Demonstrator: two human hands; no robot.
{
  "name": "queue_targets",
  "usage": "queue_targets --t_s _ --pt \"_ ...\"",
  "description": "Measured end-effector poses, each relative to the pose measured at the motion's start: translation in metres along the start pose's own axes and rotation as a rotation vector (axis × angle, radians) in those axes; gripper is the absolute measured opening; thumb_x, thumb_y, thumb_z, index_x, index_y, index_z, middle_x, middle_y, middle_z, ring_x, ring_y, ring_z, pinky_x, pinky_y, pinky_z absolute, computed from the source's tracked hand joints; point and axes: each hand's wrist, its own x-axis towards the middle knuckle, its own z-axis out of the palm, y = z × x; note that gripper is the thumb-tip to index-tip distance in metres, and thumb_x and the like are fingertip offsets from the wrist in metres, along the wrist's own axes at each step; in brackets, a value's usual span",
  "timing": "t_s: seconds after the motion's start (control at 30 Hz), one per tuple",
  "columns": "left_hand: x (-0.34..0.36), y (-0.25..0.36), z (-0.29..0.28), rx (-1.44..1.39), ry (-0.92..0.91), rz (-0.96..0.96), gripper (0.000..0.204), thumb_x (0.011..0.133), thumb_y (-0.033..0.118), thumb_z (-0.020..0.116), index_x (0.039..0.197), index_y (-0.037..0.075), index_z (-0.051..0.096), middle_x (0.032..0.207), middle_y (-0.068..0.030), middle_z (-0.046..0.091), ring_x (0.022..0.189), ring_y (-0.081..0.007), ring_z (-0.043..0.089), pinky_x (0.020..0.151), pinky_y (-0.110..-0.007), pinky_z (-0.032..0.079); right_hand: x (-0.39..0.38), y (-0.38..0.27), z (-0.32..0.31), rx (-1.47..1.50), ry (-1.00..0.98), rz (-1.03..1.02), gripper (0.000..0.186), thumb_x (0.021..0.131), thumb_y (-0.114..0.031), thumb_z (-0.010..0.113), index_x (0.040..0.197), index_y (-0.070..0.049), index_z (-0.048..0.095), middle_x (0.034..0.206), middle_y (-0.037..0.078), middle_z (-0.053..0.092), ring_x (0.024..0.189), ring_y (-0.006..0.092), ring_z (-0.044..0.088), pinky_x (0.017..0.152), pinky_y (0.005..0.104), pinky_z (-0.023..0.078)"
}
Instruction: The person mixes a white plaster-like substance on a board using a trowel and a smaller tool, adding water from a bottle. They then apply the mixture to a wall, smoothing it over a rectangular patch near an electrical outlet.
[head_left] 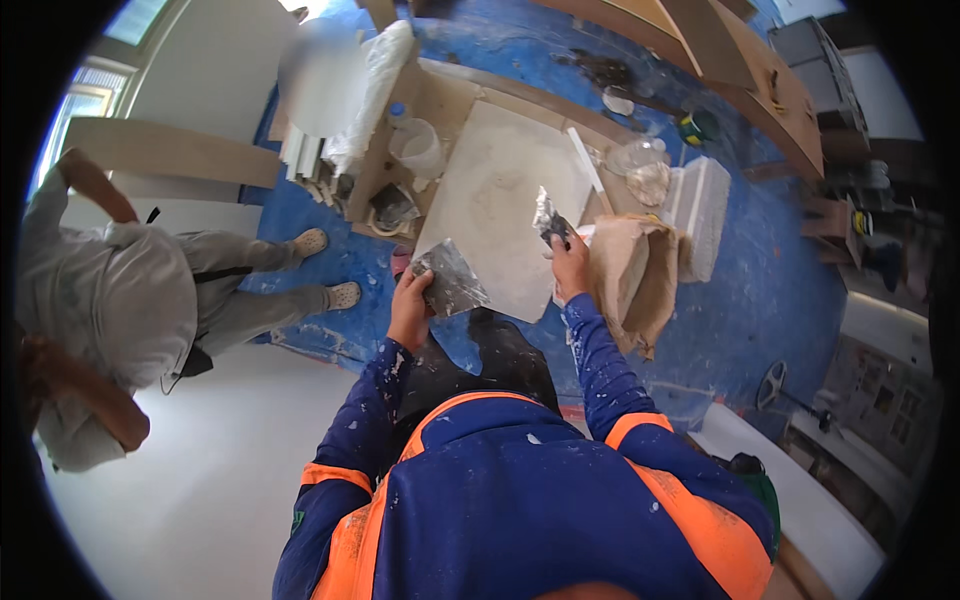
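Observation:
My left hand [408, 308] is closed on the edge of a flat, squarish metal plate [456, 280], grey and smeared. In my right hand [572, 268] is a putty knife [543, 212] with a dark handle and a whitish, coated blade pointing away from me. The two tools are apart, both over the near part of a pale board [515, 165] dusted with powder. An open brown paper sack [632, 275] stands just right of my right hand. Another dark metal plate [393, 207] lies farther off, beyond my left hand.
A cloudy plastic bucket [416, 150] stands at the board's far left. Beyond the sack are a white block [697, 215] and a clear plastic container [637, 157]. A person in grey [130, 300] stands at left on the blue floor [745, 310]. Wooden panels [730, 75] fill the far right.

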Motion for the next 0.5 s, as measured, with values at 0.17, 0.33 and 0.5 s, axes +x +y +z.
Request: queue_targets --t_s 0.17,0.33,0.5 --pt "0.068 -0.027 0.043 0.152 -0.059 -0.148 0.027 0.103 0.015 0.049 0.128 0.008 0.056 0.121 -0.007 0.068 0.1 -0.0212 0.069 0.084 -0.04 0.056 -0.016 -0.016 -0.013 0.295 0.022 -0.052 0.044 0.097 -0.003 0.059 0.141 0.001 0.056 0.117 0.012 0.069 0.093 0.0151 0.069 0.074 0.0288 0.062" --pt "0.107 -0.04 0.079 -0.021 -0.126 -0.277 0.025 0.104 0.016 0.049 0.127 0.01 0.055 0.118 -0.005 0.069 0.099 -0.0201 0.069 0.081 -0.043 0.054 -0.03 -0.031 -0.005 0.335 0.013 -0.177 0.043 0.1 -0.006 0.059 0.141 0.004 0.055 0.12 0.01 0.069 0.103 0.0136 0.064 0.089 0.0283 0.053" --pt "0.108 -0.027 0.102 -0.135 -0.213 -0.19 0.016 0.104 0.008 0.047 0.119 0.002 0.047 0.118 -0.0137 0.062 0.103 -0.0267 0.068 0.087 -0.048 0.057 -0.048 -0.062 -0.009 0.203 0.012 -0.196 0.042 0.101 -0.008 0.058 0.142 0.003 0.055 0.126 0.012 0.068 0.111 0.0164 0.063 0.096 0.03 0.05"
